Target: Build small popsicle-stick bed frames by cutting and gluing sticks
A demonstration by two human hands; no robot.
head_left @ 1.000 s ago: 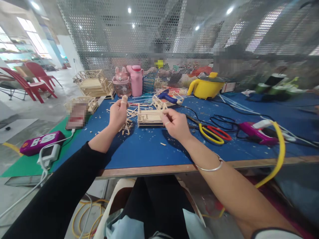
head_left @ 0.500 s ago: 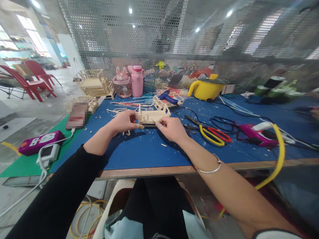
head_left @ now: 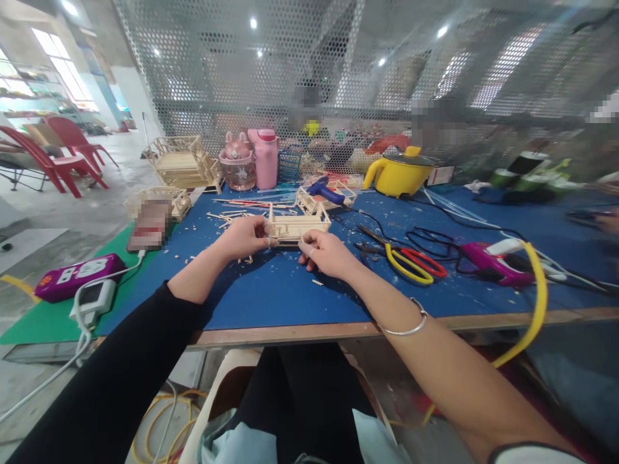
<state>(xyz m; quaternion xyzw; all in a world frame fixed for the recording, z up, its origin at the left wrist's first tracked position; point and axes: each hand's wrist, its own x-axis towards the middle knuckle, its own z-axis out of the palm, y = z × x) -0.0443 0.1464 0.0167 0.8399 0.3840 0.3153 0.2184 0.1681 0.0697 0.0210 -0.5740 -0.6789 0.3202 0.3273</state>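
Both hands: grip closed on stick frame | blue, scrap-littered tabletop | perforated screen behind

The one view looks out from the wearer's head, above and behind the grip, facing forward and tilted down. It sits about arm's reach from the left hand and right hand, which meet near mid-field at a wooden-stick model. On the near side of the grip it takes in the blue tabletop and the wearer's lap; beyond the grip, it runs to the perforated metal screen. The field is wide: left of the grip it reaches red plastic chairs, well apart; right, it passes the scissors.
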